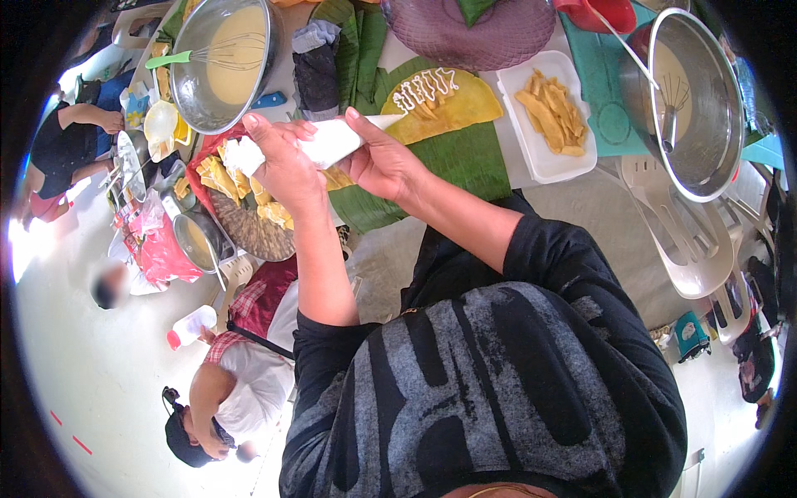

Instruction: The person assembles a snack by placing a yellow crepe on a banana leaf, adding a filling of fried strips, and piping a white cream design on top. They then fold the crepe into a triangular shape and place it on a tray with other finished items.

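A white piping bag [334,143] lies between my two hands, its narrow tip pointing right. My left hand [286,162] grips the fuller, bunched end with the thumb raised. Closer to the tip, my right hand [383,162] has its fingers wrapped round the bag. Just beyond the tip is a yellow crepe [465,112] on a green banana leaf [452,170]. White zigzag lines of cream [425,90] and a few yellow-orange strips lie on the crepe. To its right a white foam tray [538,170] holds more yellow-orange strips [552,116].
Metal bowls of pale batter with whisks stand at the far left [270,50] and right [730,124]. A purple glass plate [473,41] sits at the back. Left are a basket [249,224] of folded yellow pieces and a person [249,382]. White chairs [689,266] stand right.
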{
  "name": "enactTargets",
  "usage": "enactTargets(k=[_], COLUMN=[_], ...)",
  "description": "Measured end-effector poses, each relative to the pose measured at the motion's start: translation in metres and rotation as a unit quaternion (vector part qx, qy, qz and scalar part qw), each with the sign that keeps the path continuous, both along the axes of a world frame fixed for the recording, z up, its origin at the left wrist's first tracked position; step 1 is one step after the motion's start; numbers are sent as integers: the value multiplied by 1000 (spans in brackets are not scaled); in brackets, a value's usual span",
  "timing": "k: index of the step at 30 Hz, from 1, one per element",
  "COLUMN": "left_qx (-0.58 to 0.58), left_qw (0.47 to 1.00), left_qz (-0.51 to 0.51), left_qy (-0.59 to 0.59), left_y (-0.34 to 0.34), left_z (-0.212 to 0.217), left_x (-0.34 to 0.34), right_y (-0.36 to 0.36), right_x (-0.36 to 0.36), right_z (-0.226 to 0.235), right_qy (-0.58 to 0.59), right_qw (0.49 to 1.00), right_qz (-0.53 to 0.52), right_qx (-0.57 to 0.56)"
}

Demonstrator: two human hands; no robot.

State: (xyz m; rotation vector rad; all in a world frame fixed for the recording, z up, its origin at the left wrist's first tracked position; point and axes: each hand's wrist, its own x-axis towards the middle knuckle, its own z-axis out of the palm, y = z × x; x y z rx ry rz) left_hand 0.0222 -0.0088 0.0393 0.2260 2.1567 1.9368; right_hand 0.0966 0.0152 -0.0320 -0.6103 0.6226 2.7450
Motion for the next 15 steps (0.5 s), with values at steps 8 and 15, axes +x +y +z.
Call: enactTargets(k=[8, 15], left_qx=[-1, 2], left_qw=[1000, 1000], left_qz=[-12, -10], left_qy=[11, 24], left_y=[-1, 1], left_z=[1, 3], left_x=[-2, -5], right_y=[-3, -5], right_x=[-1, -12], right_z=[-1, -7], right_qy=[11, -7], right_qw=[1000, 1000], right_qz=[-7, 0], right_qx=[-1, -24])
